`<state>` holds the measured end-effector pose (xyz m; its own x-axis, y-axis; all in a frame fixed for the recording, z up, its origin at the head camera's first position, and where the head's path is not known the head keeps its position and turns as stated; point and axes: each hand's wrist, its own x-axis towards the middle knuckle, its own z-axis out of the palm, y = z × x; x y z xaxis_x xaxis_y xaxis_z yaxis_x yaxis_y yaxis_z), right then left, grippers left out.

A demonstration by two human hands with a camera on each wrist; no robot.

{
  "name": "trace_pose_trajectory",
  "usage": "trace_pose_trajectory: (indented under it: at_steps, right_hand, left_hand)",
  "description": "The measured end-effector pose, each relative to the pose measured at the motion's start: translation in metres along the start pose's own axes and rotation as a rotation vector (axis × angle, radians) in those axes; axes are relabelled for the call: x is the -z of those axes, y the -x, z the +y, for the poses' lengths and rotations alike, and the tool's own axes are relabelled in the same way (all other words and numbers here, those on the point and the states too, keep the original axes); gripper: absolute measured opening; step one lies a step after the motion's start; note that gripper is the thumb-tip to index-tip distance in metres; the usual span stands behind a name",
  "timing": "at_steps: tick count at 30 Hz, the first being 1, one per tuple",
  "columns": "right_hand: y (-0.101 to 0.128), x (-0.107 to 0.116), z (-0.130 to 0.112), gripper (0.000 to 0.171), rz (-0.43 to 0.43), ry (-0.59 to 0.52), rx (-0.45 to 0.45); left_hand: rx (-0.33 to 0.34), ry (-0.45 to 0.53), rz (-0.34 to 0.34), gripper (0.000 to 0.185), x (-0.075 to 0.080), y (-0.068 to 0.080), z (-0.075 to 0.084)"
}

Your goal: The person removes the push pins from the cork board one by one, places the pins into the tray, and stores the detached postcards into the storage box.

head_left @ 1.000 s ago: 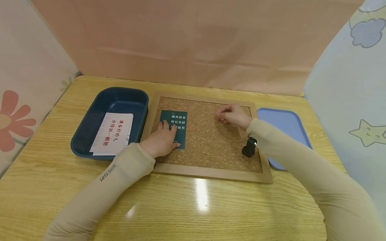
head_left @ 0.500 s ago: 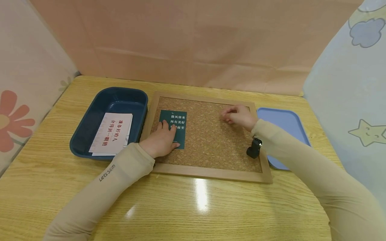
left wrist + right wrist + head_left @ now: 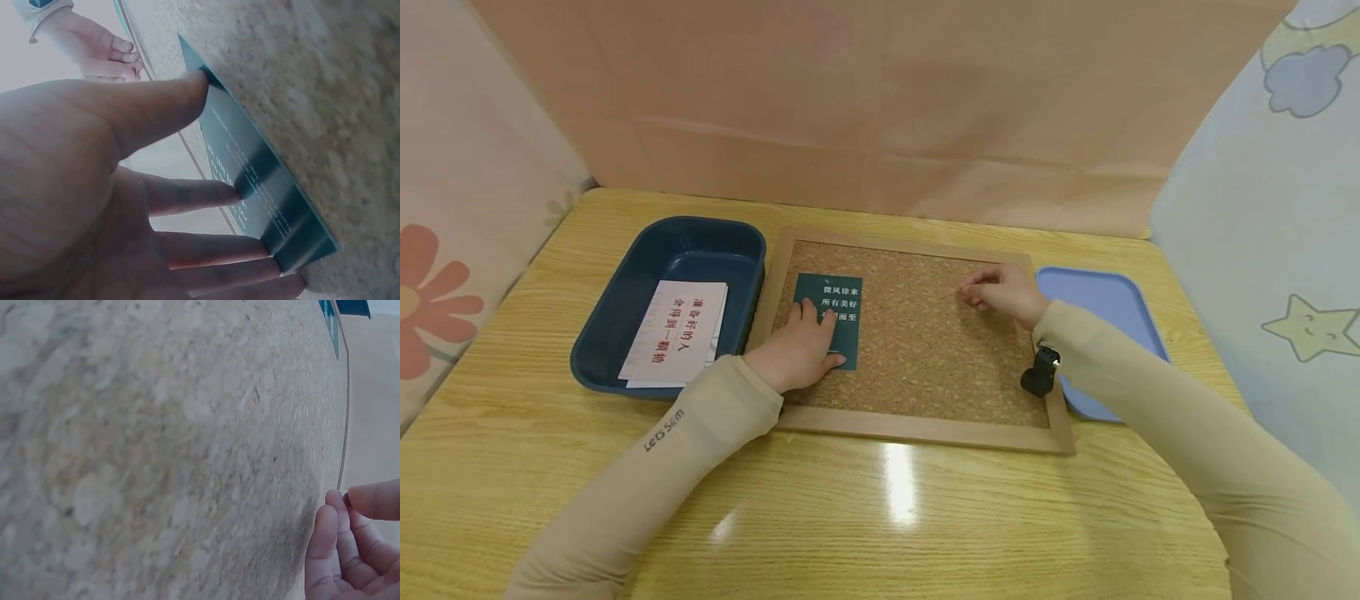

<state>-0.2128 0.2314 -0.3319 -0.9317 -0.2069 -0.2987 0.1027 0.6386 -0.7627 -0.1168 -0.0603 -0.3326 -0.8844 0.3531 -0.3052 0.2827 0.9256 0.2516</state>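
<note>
A dark green card (image 3: 847,337) printed with white characters lies on the left part of a wood-framed corkboard (image 3: 917,350). My left hand (image 3: 797,350) rests on the card, fingers spread and mostly straight; the left wrist view has the thumb and fingertips touching the card (image 3: 250,181). Over the board's right half, close above the cork, is my right hand (image 3: 1003,293). Its thumb and fingertips pinch a tiny dark thing (image 3: 347,499), mostly hidden between them; I cannot tell its kind.
A dark blue bin (image 3: 597,333) at the board's left holds pink and white printed cards (image 3: 677,329). On the right, a light blue tray (image 3: 1097,296) sits partly behind the right forearm. Wooden table (image 3: 880,533) extends in front; paper-covered walls stand behind and at both sides.
My right hand has moved a little to the right over the cork, fingertips still together. The left hand and the green card stay in place.
</note>
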Motion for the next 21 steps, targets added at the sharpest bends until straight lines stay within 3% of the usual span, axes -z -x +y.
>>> trace_pose_trajectory:
  at_steps: [11, 21]
  right_hand:
    - [0.006, 0.011, 0.011, 0.031, 0.012, -0.005, 0.010]
    - [0.012, 0.024, 0.017, 0.036, 0.039, -0.079, -0.024]
  left_hand:
    - [-0.005, -0.004, 0.004, 0.068, 0.000, 0.001, 0.000]
    - [-0.003, 0.002, 0.004, 0.067, 0.000, 0.001, 0.000]
